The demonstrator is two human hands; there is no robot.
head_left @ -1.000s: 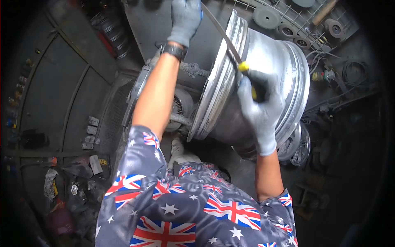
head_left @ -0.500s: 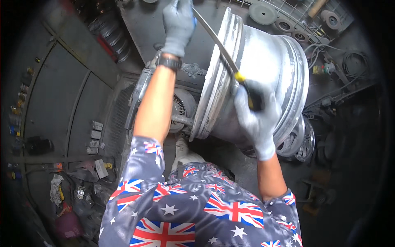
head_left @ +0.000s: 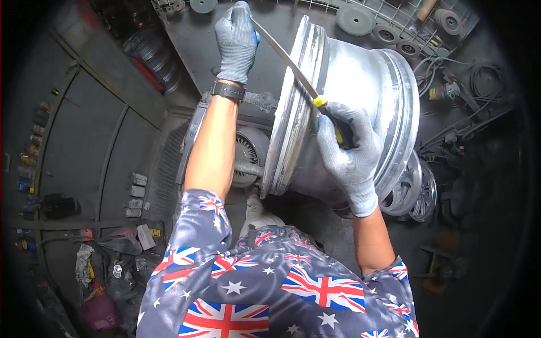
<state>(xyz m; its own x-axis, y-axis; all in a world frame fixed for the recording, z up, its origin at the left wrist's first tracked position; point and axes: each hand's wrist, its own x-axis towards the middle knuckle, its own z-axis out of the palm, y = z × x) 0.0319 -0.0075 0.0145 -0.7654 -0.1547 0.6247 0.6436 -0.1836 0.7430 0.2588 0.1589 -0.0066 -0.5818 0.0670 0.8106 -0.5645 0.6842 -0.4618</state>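
Note:
A large bare-metal wheel rim lies on its side in front of me, its ridged lip on the left. Across that lip runs a long, flat metal file, slanting from upper left to lower right. Its far tip is gripped by my gloved left hand, fingers closed at the top of the view. My gloved right hand is wrapped round the file's yellow-and-black handle, over the rim's barrel. Where exactly the blade touches the lip is hard to make out.
Several grinding discs hang along a wire rack at the back. Spoked wheels lean at the right, below coiled cables. Under my left forearm sits a round finned metal part. Small cans stand on the left.
Both hands and the file have shifted slightly left relative to the rim, and the handle end sits a little further left. My grip on the file is unchanged.

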